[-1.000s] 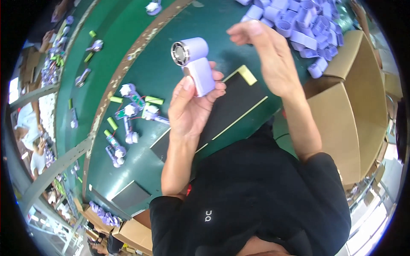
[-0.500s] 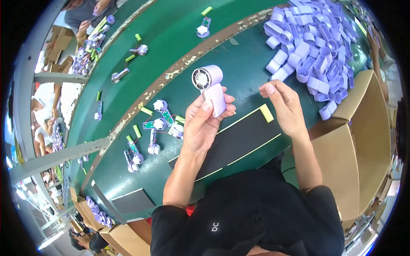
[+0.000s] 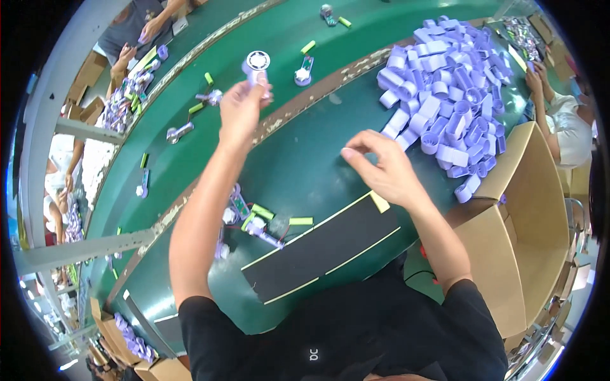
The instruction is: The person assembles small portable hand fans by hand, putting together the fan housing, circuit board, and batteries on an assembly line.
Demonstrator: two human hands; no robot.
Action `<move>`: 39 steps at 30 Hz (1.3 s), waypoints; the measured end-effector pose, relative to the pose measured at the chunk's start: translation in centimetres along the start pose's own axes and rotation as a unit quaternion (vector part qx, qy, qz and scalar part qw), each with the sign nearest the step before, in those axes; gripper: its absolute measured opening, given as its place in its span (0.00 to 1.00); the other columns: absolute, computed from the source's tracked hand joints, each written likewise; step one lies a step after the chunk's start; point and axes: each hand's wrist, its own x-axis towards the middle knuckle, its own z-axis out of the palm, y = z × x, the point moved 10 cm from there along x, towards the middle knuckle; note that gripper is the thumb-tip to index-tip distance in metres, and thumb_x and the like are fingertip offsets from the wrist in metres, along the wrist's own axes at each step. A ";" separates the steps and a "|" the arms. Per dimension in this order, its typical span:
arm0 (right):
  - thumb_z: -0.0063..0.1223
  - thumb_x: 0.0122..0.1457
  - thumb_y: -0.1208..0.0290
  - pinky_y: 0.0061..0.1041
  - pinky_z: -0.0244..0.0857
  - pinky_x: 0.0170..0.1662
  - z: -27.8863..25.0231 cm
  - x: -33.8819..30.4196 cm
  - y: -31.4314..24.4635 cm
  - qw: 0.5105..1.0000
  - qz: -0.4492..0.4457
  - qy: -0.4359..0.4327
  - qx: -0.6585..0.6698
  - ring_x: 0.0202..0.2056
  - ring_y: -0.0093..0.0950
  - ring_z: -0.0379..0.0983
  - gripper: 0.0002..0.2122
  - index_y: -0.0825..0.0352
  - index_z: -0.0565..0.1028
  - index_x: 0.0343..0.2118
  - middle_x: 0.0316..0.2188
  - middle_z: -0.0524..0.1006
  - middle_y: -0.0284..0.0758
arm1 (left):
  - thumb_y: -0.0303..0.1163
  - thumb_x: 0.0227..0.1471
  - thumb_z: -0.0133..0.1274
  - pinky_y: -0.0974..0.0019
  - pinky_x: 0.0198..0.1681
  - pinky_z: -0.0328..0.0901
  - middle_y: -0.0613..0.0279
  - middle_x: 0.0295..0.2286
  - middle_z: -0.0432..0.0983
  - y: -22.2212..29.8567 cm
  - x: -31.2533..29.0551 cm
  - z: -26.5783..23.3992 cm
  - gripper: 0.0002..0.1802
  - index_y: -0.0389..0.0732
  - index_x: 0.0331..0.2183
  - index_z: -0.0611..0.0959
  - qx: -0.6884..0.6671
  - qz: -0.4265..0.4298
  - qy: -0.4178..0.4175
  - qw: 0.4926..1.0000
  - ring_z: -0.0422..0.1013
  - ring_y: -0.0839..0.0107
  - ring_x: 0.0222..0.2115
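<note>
My left hand point(image 3: 241, 111) is stretched out over the far green belt, its fingers closed round the handle of a small lilac handheld fan point(image 3: 258, 61). The fan's round grille points up. My right hand point(image 3: 381, 165) hovers above the near green worktop, left of a big heap of lilac plastic shells point(image 3: 438, 95). Its fingers are loosely bent, and I see nothing in them. Below it lies a black mat point(image 3: 318, 254) with yellow edges and a yellow strip point(image 3: 380, 202) at one corner. Fan parts with green circuit boards point(image 3: 239, 202) lie beside the mat, partly behind my left forearm.
A worn brown rail point(image 3: 298, 108) divides the worktop from the belt point(image 3: 210, 44), which carries several fan parts and green cylinders. An open cardboard box point(image 3: 489, 267) stands at my right. A grey metal bar point(image 3: 95, 247) crosses the left. Other people work at far left and right.
My left hand has carried the fan away from me, past the rail and over the belt. My right hand has shifted left and a little nearer. The whole view has also shifted.
</note>
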 end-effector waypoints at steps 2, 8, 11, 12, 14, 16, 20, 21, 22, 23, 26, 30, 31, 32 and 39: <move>0.60 0.64 0.68 0.30 0.71 0.42 0.6 2.4 -0.4 0.999 -0.024 -0.002 -0.028 0.36 0.32 0.79 0.09 0.71 0.79 0.35 0.31 0.79 0.39 | 0.39 0.62 0.60 0.69 0.42 0.71 0.59 0.36 0.83 -0.4 5.7 -1.4 0.21 0.29 0.45 0.84 0.102 0.034 0.040 0.993 0.77 0.75 0.36; 0.62 0.61 0.54 0.44 0.73 0.47 3.2 12.8 1.5 0.947 -0.038 0.089 -0.305 0.47 0.46 0.76 0.23 0.65 0.74 0.52 0.43 0.76 0.49 | 0.58 0.51 0.61 0.54 0.51 0.70 0.41 0.38 0.84 -0.4 18.6 -5.2 0.33 0.34 0.41 0.87 0.250 0.039 0.167 0.953 0.80 0.47 0.43; 0.64 0.59 0.53 0.47 0.74 0.50 5.6 17.8 3.4 0.928 -0.009 0.097 -0.359 0.51 0.51 0.73 0.26 0.64 0.72 0.54 0.46 0.73 0.53 | 0.61 0.51 0.58 0.53 0.58 0.67 0.37 0.48 0.79 0.6 20.4 -7.2 0.40 0.36 0.51 0.82 0.327 0.078 0.191 0.922 0.75 0.44 0.52; 0.66 0.57 0.55 0.48 0.74 0.51 6.9 19.2 3.7 0.925 0.007 0.077 -0.371 0.52 0.52 0.72 0.26 0.66 0.72 0.52 0.47 0.72 0.55 | 0.62 0.51 0.57 0.53 0.61 0.65 0.36 0.54 0.76 1.3 20.1 -8.8 0.44 0.37 0.58 0.78 0.398 0.101 0.219 0.885 0.72 0.44 0.57; 0.62 0.60 0.60 0.47 0.75 0.48 5.5 20.8 5.8 0.925 0.003 0.081 -0.371 0.49 0.50 0.76 0.19 0.64 0.74 0.50 0.48 0.73 0.53 | 0.63 0.50 0.57 0.52 0.65 0.61 0.36 0.63 0.66 0.9 19.7 -7.6 0.51 0.40 0.66 0.68 0.414 0.090 0.164 0.891 0.65 0.46 0.62; 0.58 0.62 0.64 0.50 0.74 0.47 3.3 20.9 7.7 0.921 -0.013 0.101 -0.376 0.45 0.53 0.78 0.17 0.63 0.75 0.52 0.44 0.76 0.55 | 0.62 0.48 0.59 0.50 0.65 0.62 0.37 0.63 0.65 -0.2 18.1 -4.0 0.52 0.40 0.66 0.69 0.562 0.025 0.010 0.827 0.64 0.46 0.64; 0.57 0.63 0.65 0.50 0.74 0.45 7.9 18.2 1.6 0.954 -0.103 0.055 -0.277 0.42 0.51 0.79 0.14 0.64 0.76 0.48 0.39 0.78 0.52 | 0.59 0.48 0.62 0.49 0.55 0.70 0.41 0.50 0.79 -3.3 14.0 -10.3 0.43 0.39 0.57 0.77 0.655 -0.052 -0.098 0.748 0.76 0.46 0.51; 0.57 0.63 0.64 0.49 0.74 0.45 9.5 16.8 0.3 0.956 -0.123 0.005 -0.268 0.41 0.50 0.79 0.13 0.63 0.76 0.48 0.38 0.79 0.50 | 0.59 0.48 0.62 0.49 0.55 0.70 0.41 0.50 0.79 -3.6 13.0 -10.7 0.43 0.39 0.57 0.77 0.655 -0.052 -0.100 0.748 0.76 0.46 0.51; 0.57 0.63 0.64 0.49 0.74 0.44 11.1 15.3 -0.9 0.954 -0.138 -0.044 -0.261 0.40 0.50 0.79 0.13 0.63 0.77 0.48 0.38 0.79 0.49 | 0.55 0.47 0.62 0.49 0.56 0.70 0.41 0.50 0.79 -3.4 12.2 -10.4 0.41 0.39 0.57 0.77 0.654 -0.018 -0.094 0.750 0.75 0.45 0.52; 0.57 0.63 0.64 0.48 0.74 0.44 12.5 13.6 -2.1 0.953 -0.147 -0.098 -0.248 0.40 0.50 0.79 0.14 0.62 0.77 0.49 0.38 0.80 0.49 | 0.51 0.46 0.62 0.49 0.56 0.70 0.40 0.49 0.79 -2.9 11.5 -9.5 0.40 0.39 0.56 0.76 0.651 0.021 -0.090 0.754 0.75 0.44 0.52; 0.59 0.63 0.59 0.44 0.75 0.45 15.5 10.3 -4.1 0.921 -0.212 -0.259 -0.197 0.42 0.48 0.81 0.18 0.62 0.78 0.52 0.39 0.82 0.49 | 0.47 0.46 0.63 0.47 0.53 0.70 0.40 0.46 0.80 -2.1 9.6 -8.3 0.33 0.38 0.50 0.77 0.621 0.045 -0.106 0.775 0.77 0.45 0.49; 0.61 0.61 0.48 0.39 0.76 0.46 12.5 16.3 -4.1 0.934 -0.178 -0.293 -0.101 0.41 0.44 0.83 0.23 0.65 0.81 0.48 0.38 0.84 0.46 | 0.42 0.45 0.67 0.51 0.48 0.71 0.46 0.38 0.80 -1.0 5.6 -10.9 0.29 0.39 0.46 0.77 0.588 0.070 -0.095 0.800 0.78 0.49 0.42; 0.59 0.61 0.47 0.40 0.76 0.46 10.6 20.2 -2.4 0.940 -0.162 -0.225 -0.198 0.42 0.44 0.82 0.24 0.66 0.82 0.47 0.39 0.85 0.45 | 0.39 0.44 0.68 0.53 0.47 0.72 0.48 0.37 0.80 0.0 4.1 -11.6 0.28 0.39 0.46 0.77 0.569 0.082 -0.079 0.814 0.78 0.51 0.40; 0.57 0.61 0.47 0.41 0.75 0.49 8.6 24.0 -0.4 0.930 -0.152 -0.172 -0.289 0.44 0.44 0.82 0.24 0.65 0.81 0.48 0.41 0.85 0.45 | 0.39 0.44 0.68 0.53 0.47 0.72 0.48 0.37 0.80 0.3 2.4 -12.3 0.28 0.39 0.46 0.77 0.570 0.079 -0.075 0.814 0.78 0.51 0.40; 0.53 0.62 0.54 0.52 0.70 0.57 -13.8 41.0 21.0 0.842 0.056 0.115 -0.525 0.53 0.51 0.77 0.23 0.63 0.79 0.54 0.50 0.80 0.50 | 0.31 0.43 0.70 0.60 0.48 0.71 0.54 0.41 0.80 5.0 -8.2 -16.3 0.31 0.35 0.49 0.79 0.378 0.128 -0.011 0.917 0.78 0.63 0.42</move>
